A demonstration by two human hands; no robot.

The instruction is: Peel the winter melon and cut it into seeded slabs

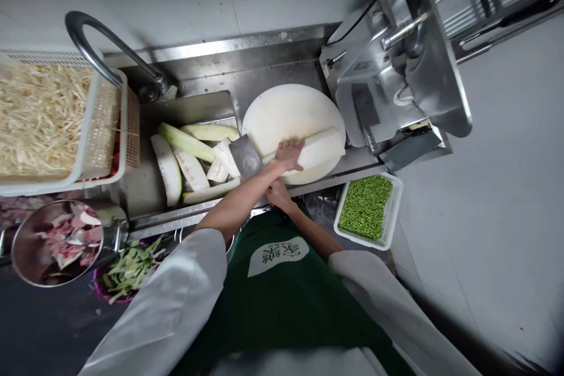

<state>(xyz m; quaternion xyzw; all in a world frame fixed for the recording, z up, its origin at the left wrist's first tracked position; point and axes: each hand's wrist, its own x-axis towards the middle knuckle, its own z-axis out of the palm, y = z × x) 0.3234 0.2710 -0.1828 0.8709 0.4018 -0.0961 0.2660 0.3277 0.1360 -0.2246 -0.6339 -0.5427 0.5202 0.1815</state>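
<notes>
A long pale piece of peeled winter melon (pixel 321 151) lies across the round white cutting board (pixel 282 106). On its left part rests my left hand (pixel 289 155), palm down with the fingers spread. My right hand (pixel 278 195) is closed at the front edge of the board, below my left forearm. Left of the board shows the broad blade of a cleaver (pixel 245 157), in line with my right hand; my left forearm hides the stretch between them. Several more peeled melon pieces (pixel 191 170) lie in the sink beside the blade.
A curved tap (pixel 110 41) arches over the sink. Bean sprouts fill a white basket (pixel 83 153) at left, above a pot of meat (pixel 26 258). A metal slicer (pixel 352 70) stands at right with another cleaver (pixel 365 111). Chopped greens fill a low basket (pixel 393 211).
</notes>
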